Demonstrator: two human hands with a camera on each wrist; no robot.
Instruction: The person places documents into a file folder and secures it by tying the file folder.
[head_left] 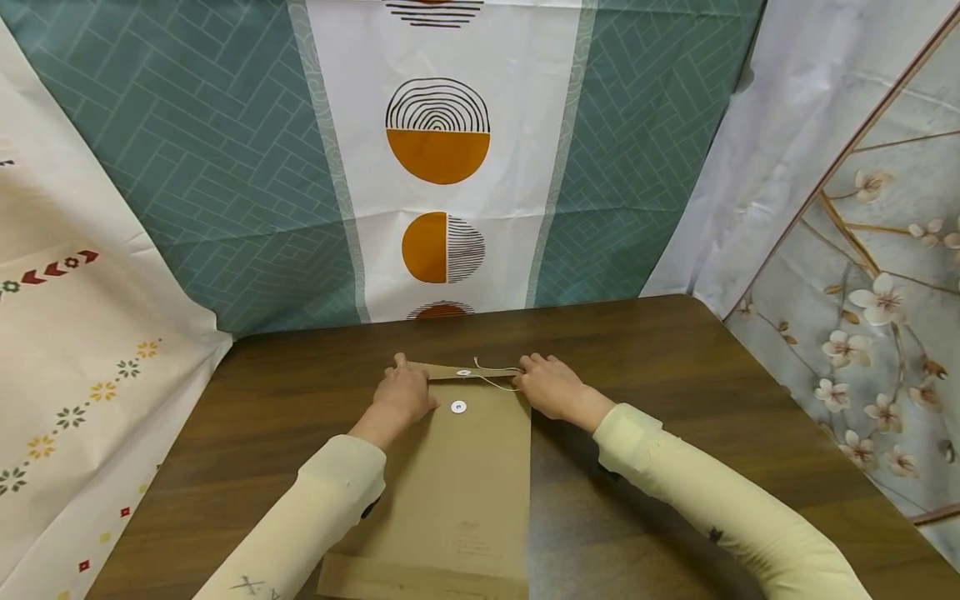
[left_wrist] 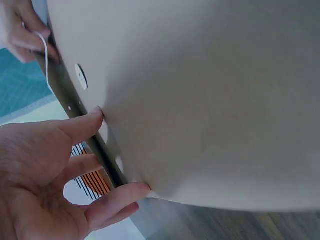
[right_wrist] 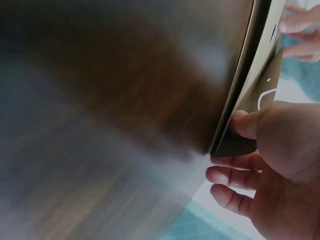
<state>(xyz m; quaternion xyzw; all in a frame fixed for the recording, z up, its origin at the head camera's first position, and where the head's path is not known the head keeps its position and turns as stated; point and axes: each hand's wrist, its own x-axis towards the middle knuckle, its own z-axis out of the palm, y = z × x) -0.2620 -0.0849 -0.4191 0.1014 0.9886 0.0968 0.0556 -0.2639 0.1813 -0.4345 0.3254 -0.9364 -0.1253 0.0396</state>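
A brown kraft paper envelope (head_left: 472, 475) lies on the table, its narrow flap (head_left: 442, 372) at the far end. One white button (head_left: 459, 407) is on the envelope's body, and another button (head_left: 464, 373) with a loose white string (head_left: 495, 384) is on the flap. My left hand (head_left: 402, 392) holds the far left corner; in the left wrist view its thumb (left_wrist: 92, 122) touches the front near the opening. At the far right corner, my right hand (head_left: 552, 387) pinches the flap's end, thumb (right_wrist: 244, 124) on it and fingers beneath.
The dark wooden table (head_left: 285, 400) extends to both sides of the envelope. A green and white patterned cloth (head_left: 247, 167) hangs behind it. Floral cloth (head_left: 862, 358) hangs at the right, and a cream cloth (head_left: 82, 350) at the left.
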